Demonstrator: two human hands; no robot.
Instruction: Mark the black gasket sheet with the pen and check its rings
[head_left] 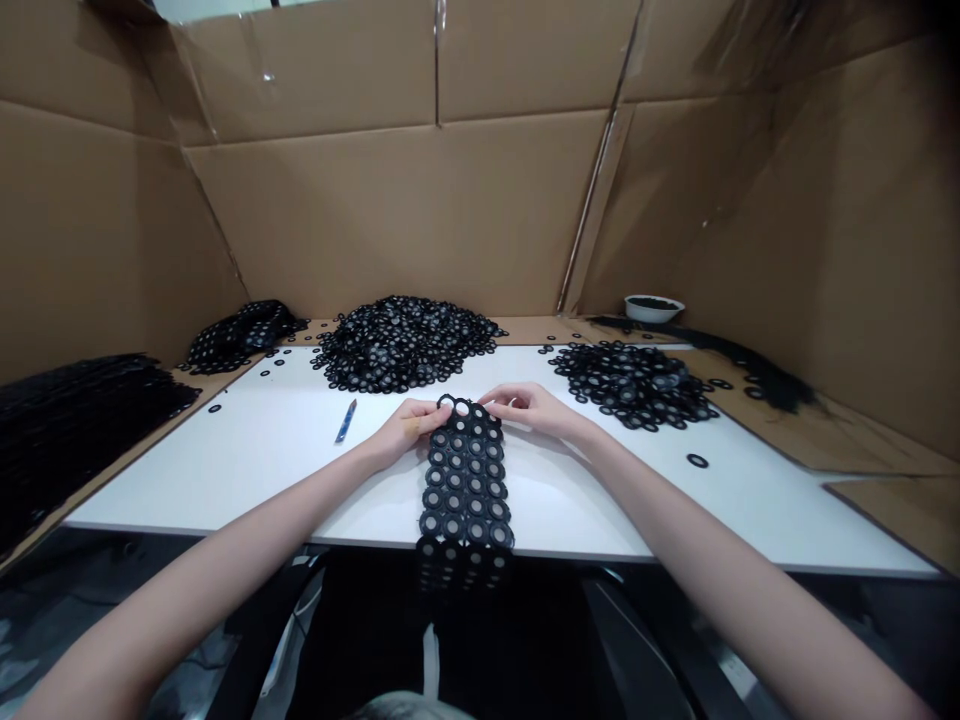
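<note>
The strip (466, 472), many rows joined, is draped over the bench's (247, 470) near edge, its end pinched by the left hand (405, 432); grip by the right hand (531, 407) cannot be determined. Rings (409, 345) heaped at the bench's far side are left unjoined.

Both forearms (262, 525) (675, 512) slant inward, the two hands (401, 432) (536, 408) facing, fingers (511, 391) curled toward thumbs (433, 419).

pass: beyond hands (529, 407), white board (525, 364) between large ring pile (401, 345) and smaller ring pile (634, 385) | barrier: cardboard wall (397, 220) behind
</note>
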